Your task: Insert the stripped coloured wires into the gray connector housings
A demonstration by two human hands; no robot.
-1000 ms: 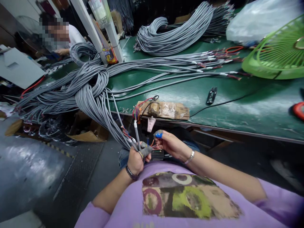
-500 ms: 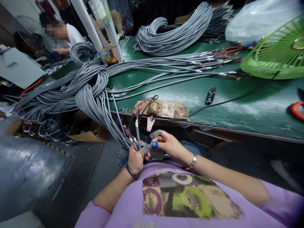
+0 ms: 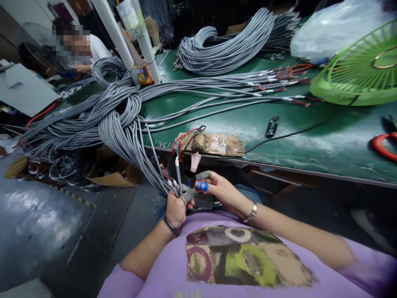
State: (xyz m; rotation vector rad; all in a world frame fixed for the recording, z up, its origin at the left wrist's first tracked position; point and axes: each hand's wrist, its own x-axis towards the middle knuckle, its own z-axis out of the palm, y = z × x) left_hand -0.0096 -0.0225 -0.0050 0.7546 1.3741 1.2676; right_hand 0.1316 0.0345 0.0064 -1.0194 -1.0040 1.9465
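Observation:
My left hand (image 3: pixel 179 205), with grey wraps on its fingers, is closed round the ends of several grey cables (image 3: pixel 155 174). One cable end (image 3: pixel 178 167) stands upright above the fist, its coloured wires (image 3: pixel 179 148) fanned out at the top. Thin wires (image 3: pixel 198 188) stick out by the left thumb. At these wires is my right hand (image 3: pixel 221 190), thumb in a blue cover and one finger in a grey wrap. Its fingertips are curled close together; the wires pass behind the thumb. A pale pink clip (image 3: pixel 195 162) hangs from the table edge just above.
A wooden block (image 3: pixel 217 144) with red and black leads lies along the edge of the green table (image 3: pixel 198 114). Black snips (image 3: pixel 272 126), a green fan (image 3: pixel 356 74) and red-handled pliers (image 3: pixel 384 147) are to the right. Coiled cables (image 3: pixel 226 45) lie behind. A person (image 3: pixel 96 47) sits at far left.
My right thumb has turned a little, and orange-red wires now show between my two hands. My left hand keeps its hold on the cables. The view has shifted slightly.

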